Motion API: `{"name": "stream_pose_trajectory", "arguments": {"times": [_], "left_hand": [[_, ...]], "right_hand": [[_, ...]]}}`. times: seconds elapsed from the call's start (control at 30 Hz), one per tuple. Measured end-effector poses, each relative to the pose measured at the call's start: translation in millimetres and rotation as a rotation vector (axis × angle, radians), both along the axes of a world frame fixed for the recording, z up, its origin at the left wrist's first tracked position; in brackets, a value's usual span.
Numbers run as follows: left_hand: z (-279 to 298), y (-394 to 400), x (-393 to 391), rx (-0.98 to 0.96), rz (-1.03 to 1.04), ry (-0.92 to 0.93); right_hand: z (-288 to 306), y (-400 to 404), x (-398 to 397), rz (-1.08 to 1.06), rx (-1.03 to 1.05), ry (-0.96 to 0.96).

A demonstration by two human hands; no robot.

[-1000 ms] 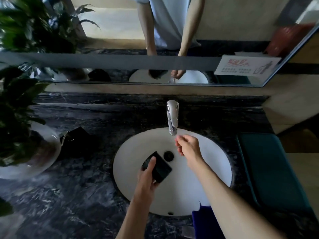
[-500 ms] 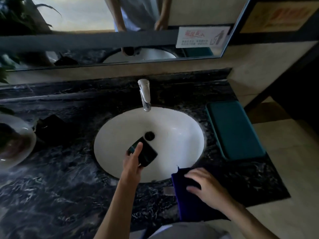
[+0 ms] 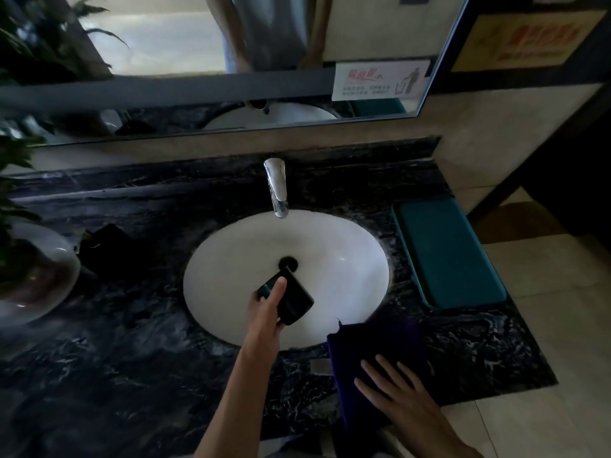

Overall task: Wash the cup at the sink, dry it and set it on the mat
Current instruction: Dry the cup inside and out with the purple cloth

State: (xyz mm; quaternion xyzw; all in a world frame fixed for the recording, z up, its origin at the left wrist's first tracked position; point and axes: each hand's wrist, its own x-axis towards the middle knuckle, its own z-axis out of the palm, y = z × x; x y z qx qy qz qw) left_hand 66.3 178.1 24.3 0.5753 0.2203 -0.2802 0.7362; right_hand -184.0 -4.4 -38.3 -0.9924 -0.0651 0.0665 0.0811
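Observation:
My left hand grips a dark cup, tilted on its side over the front part of the white sink basin. The chrome tap stands behind the basin; no water is visible from it. My right hand lies flat with fingers spread on a dark purple cloth on the counter at the basin's front right. A teal mat lies on the counter to the right of the sink.
The dark marble counter ends at the right, just past the mat, above a tiled floor. A potted plant in a glass bowl and a dark object stand at the left. A mirror runs along the back wall.
My right hand left the tap, came down onto the purple cloth and now lies flat on it. The left hand keeps the cup over the basin. My view shifted.

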Motion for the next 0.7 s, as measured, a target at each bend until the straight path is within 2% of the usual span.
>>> {"name": "stream_pose_trajectory", "arguments": {"times": [0.07,0.13,0.2,0.27,0.3,0.37,0.47,0.6,0.7], "left_hand": [[5.2,0.3,1.1,-0.011,-0.007,-0.012],[10.4,-0.2,3.7,-0.022,-0.014,-0.026],[16.6,-0.9,6.8,-0.016,-0.017,-0.049],[23.6,-4.1,8.8,0.005,-0.053,-0.107],[27.1,-5.9,9.0,0.019,-0.074,-0.143],[36.1,-10.1,11.4,0.041,-0.115,-0.203],[52.0,-15.9,13.5,0.095,-0.212,-0.293],[70.3,-15.2,19.7,0.156,-0.211,-0.409],[78.9,-13.7,22.1,0.127,-0.197,-0.41]], "right_hand": [[9.5,-0.4,10.6,-0.248,0.272,-0.032],[32.5,7.3,36.1,-0.703,0.683,-0.035],[51.1,9.8,67.5,-1.051,1.096,-0.022],[75.4,10.1,97.9,-1.284,1.521,-0.045],[90.3,11.6,110.1,-1.324,1.722,-0.034],[118.1,17.4,134.2,-1.281,2.013,0.025],[142.0,35.2,160.7,-1.097,2.155,0.065],[154.7,45.6,192.2,-0.884,2.111,0.059],[157.8,49.2,206.6,-0.759,2.008,0.009]]}}
